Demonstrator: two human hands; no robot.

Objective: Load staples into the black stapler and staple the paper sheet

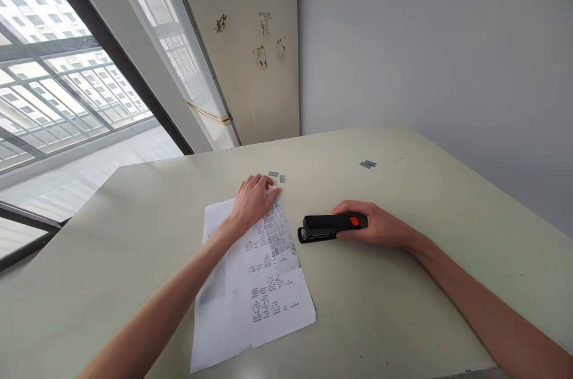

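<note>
My left hand lies over the top edge of some white printed paper sheets, fingers bent and the thumb apart from them near the top right corner. The sheets overlap unevenly, so their lower edges do not line up; a grey grid-like print runs along the upper right. To their right, my right hand is wrapped round the rear of a black stapler with an orange-red patch. The stapler rests on its side or base on the table, its front end toward the sheets and apart from them.
Two small strips of staples lie just beyond my left hand. More staple strips sit farther back on the right of the pale table. Behind it are a grey wall, a stained panel and a window at left.
</note>
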